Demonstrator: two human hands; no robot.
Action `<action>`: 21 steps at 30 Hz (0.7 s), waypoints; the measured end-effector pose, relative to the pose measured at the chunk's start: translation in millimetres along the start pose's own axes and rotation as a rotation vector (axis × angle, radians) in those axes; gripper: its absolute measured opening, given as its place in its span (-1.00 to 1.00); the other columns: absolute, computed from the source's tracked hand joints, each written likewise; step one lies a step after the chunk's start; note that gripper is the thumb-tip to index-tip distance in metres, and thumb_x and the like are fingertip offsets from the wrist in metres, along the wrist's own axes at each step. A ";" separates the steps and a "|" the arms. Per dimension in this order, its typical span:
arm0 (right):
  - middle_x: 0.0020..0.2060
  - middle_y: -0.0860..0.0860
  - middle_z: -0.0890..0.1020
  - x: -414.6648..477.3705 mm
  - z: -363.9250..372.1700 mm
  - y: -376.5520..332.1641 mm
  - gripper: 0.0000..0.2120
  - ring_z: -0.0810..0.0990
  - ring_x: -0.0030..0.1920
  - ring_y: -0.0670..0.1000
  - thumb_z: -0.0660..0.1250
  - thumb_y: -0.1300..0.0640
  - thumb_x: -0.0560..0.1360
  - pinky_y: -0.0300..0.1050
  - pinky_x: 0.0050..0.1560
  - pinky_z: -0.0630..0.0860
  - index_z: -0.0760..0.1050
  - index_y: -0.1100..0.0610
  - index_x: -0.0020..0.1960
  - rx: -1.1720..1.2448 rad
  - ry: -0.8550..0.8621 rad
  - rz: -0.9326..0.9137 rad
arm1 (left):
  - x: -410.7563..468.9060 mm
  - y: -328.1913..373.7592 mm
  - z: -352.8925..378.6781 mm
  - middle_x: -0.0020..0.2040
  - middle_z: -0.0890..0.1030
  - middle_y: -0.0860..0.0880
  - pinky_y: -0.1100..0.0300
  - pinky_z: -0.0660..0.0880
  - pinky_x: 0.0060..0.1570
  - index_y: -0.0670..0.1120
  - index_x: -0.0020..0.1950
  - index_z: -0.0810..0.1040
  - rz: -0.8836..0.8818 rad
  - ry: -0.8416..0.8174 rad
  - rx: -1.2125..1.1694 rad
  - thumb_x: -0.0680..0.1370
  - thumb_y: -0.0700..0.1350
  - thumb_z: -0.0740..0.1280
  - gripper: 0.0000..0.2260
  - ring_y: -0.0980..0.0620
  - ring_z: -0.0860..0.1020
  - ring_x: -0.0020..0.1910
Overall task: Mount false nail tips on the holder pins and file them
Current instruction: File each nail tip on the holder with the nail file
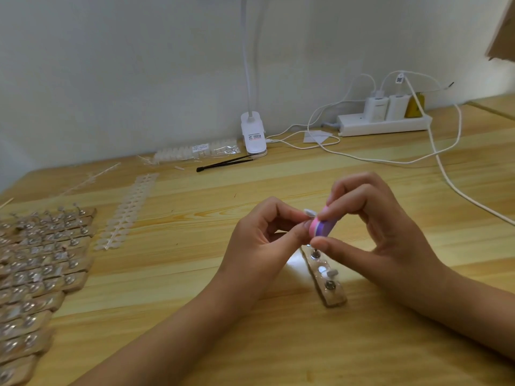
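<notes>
Light wood-grain table: work surface. Small whitish plastic false nail tip: pinched between thumb and forefinger of the left hand, grip closed on it, held above the table. Pink-and-purple file block: held by the curled fingers and thumb of the right hand, grip closed round it, its pink end just beside the nail tip. Tan strip holder with metal pins: laid on the table directly beneath both hands; a second whitish nail tip is seen at its middle pin. Heap of similar pinned strips: stacked at the table's left edge. Black tweezers, white clip lamp and white power strip: ranged along the far wall.
</notes>
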State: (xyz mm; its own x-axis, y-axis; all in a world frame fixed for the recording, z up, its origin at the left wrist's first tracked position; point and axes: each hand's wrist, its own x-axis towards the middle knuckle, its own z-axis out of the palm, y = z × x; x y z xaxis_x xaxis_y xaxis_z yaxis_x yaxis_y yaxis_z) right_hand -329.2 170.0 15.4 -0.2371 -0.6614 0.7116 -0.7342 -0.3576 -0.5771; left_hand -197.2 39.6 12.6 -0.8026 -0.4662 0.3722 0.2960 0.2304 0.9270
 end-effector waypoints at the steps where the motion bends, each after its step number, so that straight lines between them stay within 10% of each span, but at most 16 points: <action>1: 0.02 0.00 0.46 -0.3 0.0 -0.1 -0.75 0.52 0.03 0.04 0.42 0.00 0.43 -0.10 0.09 0.53 0.48 0.04 0.05 -0.006 0.000 -0.005 | -0.2 0.6 0.7 -0.15 0.69 0.06 0.28 0.56 -0.10 -0.08 -0.13 0.59 0.001 -0.008 0.010 0.42 -0.03 0.46 -0.85 0.12 0.66 -0.15; 21: 0.07 0.06 0.48 3.1 -6.9 3.6 -0.77 0.57 0.09 0.06 0.44 0.10 0.47 -0.08 0.16 0.56 0.45 0.07 0.06 0.157 0.005 0.030 | 1.0 -0.8 -0.4 -0.15 0.70 -0.02 0.18 0.59 -0.02 0.00 -0.16 0.67 -0.060 -0.014 -0.046 0.43 -0.08 0.47 -0.98 0.03 0.67 -0.12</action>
State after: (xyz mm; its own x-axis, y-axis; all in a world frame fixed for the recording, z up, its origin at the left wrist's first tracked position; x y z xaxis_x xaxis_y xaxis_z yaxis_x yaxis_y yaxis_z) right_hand -337.0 171.2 18.3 -0.2606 -0.6703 0.6949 -0.6182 -0.4370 -0.6534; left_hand -198.0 38.6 12.2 -0.8267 -0.4657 0.3157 0.2708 0.1626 0.9488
